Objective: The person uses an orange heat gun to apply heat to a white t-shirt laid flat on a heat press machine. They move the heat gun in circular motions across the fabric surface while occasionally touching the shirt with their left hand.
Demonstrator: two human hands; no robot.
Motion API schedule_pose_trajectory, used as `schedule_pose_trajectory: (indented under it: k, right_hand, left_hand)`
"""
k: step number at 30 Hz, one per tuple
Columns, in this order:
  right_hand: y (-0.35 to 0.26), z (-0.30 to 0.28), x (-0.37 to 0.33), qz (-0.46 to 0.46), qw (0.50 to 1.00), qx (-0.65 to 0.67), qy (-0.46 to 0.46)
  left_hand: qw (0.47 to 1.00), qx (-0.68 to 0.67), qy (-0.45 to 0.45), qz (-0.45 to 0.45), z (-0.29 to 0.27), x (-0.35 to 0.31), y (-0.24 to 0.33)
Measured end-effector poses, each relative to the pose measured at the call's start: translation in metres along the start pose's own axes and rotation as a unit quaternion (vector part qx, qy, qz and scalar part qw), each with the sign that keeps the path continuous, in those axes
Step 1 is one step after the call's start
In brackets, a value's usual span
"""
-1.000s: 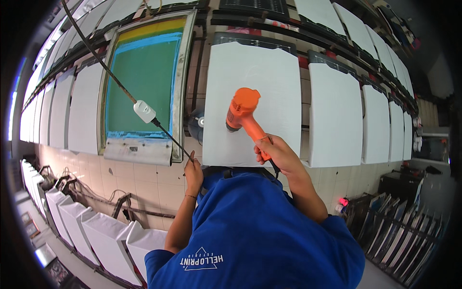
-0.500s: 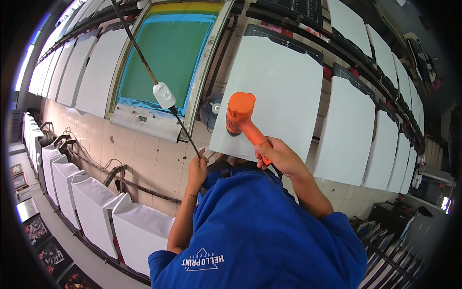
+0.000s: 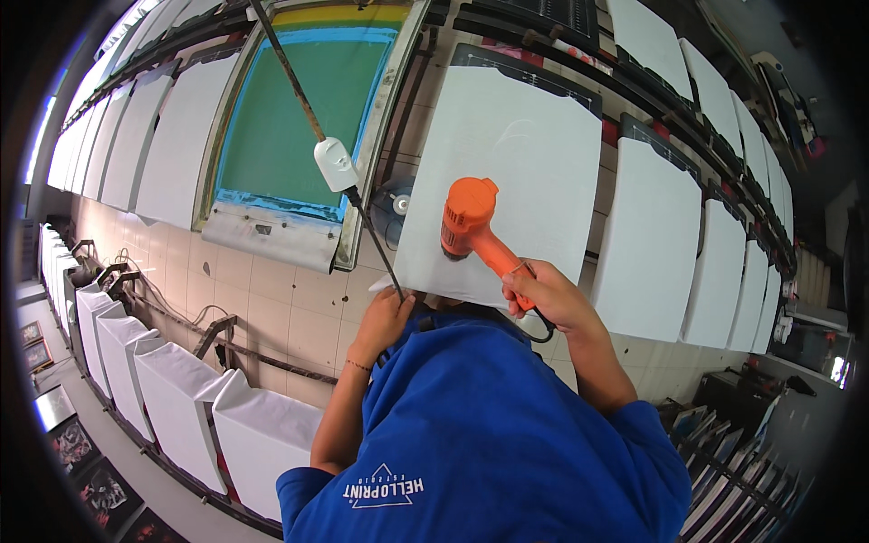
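My right hand (image 3: 554,295) is wrapped round the handle of an orange heat gun (image 3: 474,213). The gun is over the near part of a white fabric-covered printing board (image 3: 520,145), its dark nozzle pointing down. My left hand (image 3: 384,322) is closed on a black power cord (image 3: 378,242) at the board's near left corner. That cord runs up to a white plug connector (image 3: 336,165), which hangs from another cable (image 3: 291,77). Behind the connector lies a framed printing screen (image 3: 303,118) with green mesh and blue tape edging.
More white-covered boards (image 3: 654,231) line the right side, and others (image 3: 181,136) the far left. A lower row of white boards (image 3: 262,430) stands at the near left. A metal rail (image 3: 272,357) runs along the tiled floor (image 3: 272,308). Printed pictures (image 3: 100,480) sit at the lower left.
My left hand has shifted right and slightly down, drawing the cord and the connector to the right. The heat gun in my right hand has moved a little to the right.
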State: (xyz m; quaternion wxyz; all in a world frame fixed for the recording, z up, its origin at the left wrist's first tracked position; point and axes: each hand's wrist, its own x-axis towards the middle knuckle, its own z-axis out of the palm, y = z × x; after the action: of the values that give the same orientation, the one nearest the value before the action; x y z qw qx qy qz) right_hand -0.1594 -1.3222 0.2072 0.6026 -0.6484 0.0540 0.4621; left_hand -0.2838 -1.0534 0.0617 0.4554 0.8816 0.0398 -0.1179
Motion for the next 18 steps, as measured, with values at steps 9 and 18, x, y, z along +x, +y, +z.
schedule_pose_trajectory:
  k: [9,18]
  right_hand:
    - [0.011,-0.006,0.000,-0.061,0.994,0.044,0.074]
    - [0.012,-0.008,-0.011,-0.060,0.987,0.057,0.138]
  left_hand:
    - [0.986,0.008,-0.167,0.020,-0.006,0.034,0.027]
    - [0.975,0.022,-0.216,0.043,-0.010,0.055,0.030]
